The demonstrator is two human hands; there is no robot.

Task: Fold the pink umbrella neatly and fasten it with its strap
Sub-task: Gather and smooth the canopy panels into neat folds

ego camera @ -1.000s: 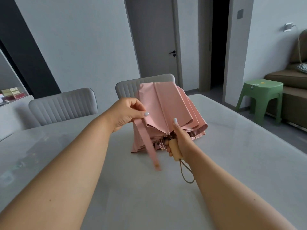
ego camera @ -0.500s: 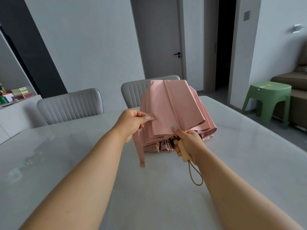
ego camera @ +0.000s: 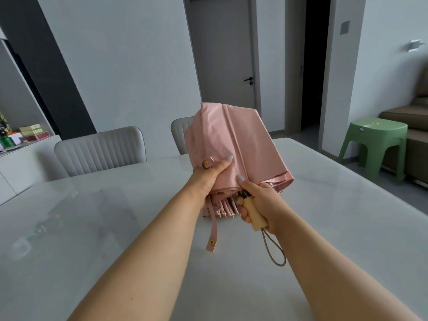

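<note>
Pink umbrella [ego camera: 234, 147]: collapsed, canopy loosely pleated, held clear above the middle of the bench [ego camera: 324, 216], tip toward the far edge. Strap [ego camera: 212, 235]: unfastened, snap end hanging below the canopy; a short snap tab projects beside the left thumb. Left hand [ego camera: 208, 179]: fingers curled around the gathered canopy on its left side, thumb pressed on the fabric. Right hand [ego camera: 261, 202]: gripping the wooden handle [ego camera: 254, 215], thumb extended onto the canopy. Wrist cord [ego camera: 274, 250] dangles from the handle. Grey chairs [ego camera: 99, 150] at the far edge; green stool [ego camera: 375, 144] beyond the right edge.
</note>
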